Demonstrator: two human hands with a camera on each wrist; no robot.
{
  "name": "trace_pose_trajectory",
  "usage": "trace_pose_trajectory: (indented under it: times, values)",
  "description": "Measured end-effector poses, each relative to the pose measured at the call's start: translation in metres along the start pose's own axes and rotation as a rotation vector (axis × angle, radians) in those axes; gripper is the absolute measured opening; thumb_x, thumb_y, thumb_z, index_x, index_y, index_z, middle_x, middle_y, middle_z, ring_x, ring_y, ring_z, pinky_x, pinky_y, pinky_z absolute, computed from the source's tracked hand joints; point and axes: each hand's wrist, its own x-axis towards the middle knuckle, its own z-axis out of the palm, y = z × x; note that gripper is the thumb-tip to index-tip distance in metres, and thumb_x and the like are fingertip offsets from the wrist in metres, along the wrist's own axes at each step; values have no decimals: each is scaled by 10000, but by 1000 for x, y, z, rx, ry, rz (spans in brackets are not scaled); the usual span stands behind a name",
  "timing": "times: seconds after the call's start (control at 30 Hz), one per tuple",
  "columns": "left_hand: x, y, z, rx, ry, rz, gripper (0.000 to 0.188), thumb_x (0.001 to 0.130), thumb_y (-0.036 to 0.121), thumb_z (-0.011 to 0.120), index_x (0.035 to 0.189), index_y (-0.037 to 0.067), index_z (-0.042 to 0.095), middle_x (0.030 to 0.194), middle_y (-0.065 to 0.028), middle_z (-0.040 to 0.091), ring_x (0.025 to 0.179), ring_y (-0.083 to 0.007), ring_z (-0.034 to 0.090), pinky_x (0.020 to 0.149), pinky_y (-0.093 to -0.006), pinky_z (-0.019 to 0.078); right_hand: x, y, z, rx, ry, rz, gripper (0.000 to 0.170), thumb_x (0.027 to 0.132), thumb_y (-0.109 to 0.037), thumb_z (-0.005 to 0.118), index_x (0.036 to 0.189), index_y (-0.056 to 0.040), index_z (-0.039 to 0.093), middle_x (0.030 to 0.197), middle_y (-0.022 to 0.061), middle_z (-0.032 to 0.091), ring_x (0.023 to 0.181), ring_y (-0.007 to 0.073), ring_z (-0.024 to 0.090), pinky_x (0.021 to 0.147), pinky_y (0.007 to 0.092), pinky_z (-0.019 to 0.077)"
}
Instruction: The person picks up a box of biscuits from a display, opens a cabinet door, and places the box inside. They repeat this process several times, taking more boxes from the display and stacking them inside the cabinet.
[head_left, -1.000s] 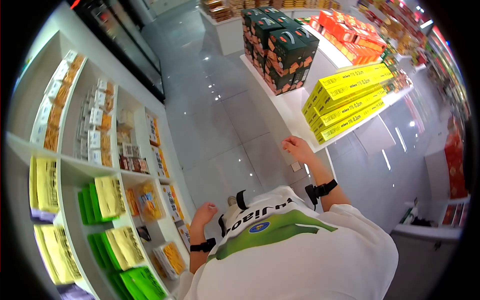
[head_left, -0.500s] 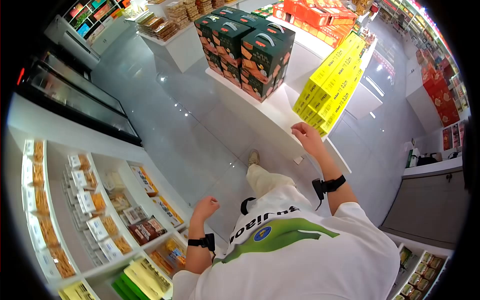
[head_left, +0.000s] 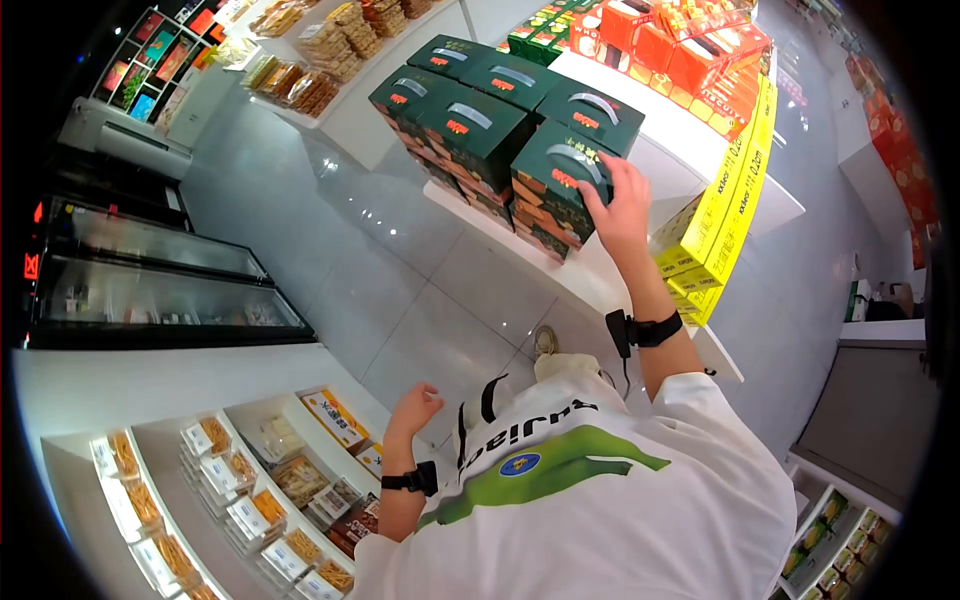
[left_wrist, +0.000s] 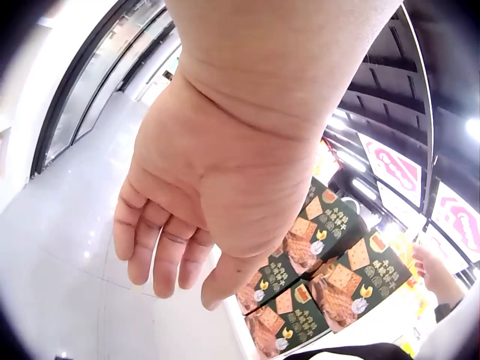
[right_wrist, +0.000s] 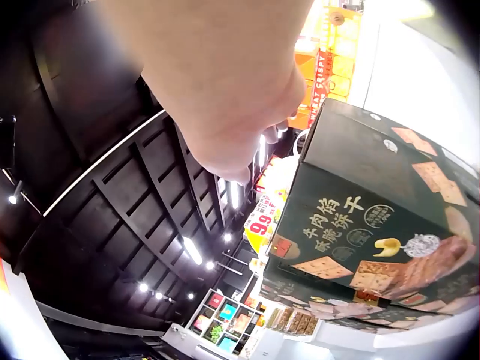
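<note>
Dark green boxes with pale handles (head_left: pixel 470 125) stand stacked in rows on a white display table (head_left: pixel 590 285). The right hand (head_left: pixel 625 205) is at the nearest box (head_left: pixel 560 175), thumb and fingers spread around its handle; whether they touch it cannot be told. In the right wrist view that hand (right_wrist: pixel 232 127) is beside the top of the box (right_wrist: pixel 375 217), its fingertips largely hidden. The left hand (head_left: pixel 415 408) hangs before the body with nothing in it; the left wrist view shows its palm (left_wrist: pixel 217 180) and relaxed fingers, boxes (left_wrist: pixel 352 277) beyond.
Yellow long boxes (head_left: pixel 715 220) lie stacked right of the green ones, red boxes (head_left: pixel 690 55) behind. A shelf of packaged snacks (head_left: pixel 250 500) is at the lower left, a black-framed glass cabinet (head_left: pixel 160 285) at the left. Snack packs (head_left: pixel 340 40) sit on another stand.
The right hand has moved forward from beside the yellow boxes to the top of the nearest green box. The view has turned and come closer to the table. The left hand stays empty.
</note>
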Motion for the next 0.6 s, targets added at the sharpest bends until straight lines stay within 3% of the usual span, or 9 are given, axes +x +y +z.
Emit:
trace_pose_trajectory:
  times: [0.1,0.33,0.6]
  values:
    - [41,22,-29,-66,-41,25,382,825,291,757,1102,47,659,817,-84,660,784,-207,637,726,-340,509,12,8,13,-156,-61,49,399,832,-260,763,1180,-99,652,1157,97,610,1125,325,508,989,456,346]
    - [161,44,-77,66,-204,298,366,838,274,749,1104,38,658,816,-77,657,771,-200,628,712,-337,505,13,13,24,-316,-70,101,277,830,-254,762,1037,-93,674,1063,63,623,1082,303,523,936,437,361]
    - [264,119,-137,130,-522,667,388,832,219,764,1157,39,649,859,-42,666,798,-170,626,746,-331,514,-11,-51,21,-339,78,208,187,885,-194,686,982,-52,611,1095,82,612,1110,296,529,976,409,336]
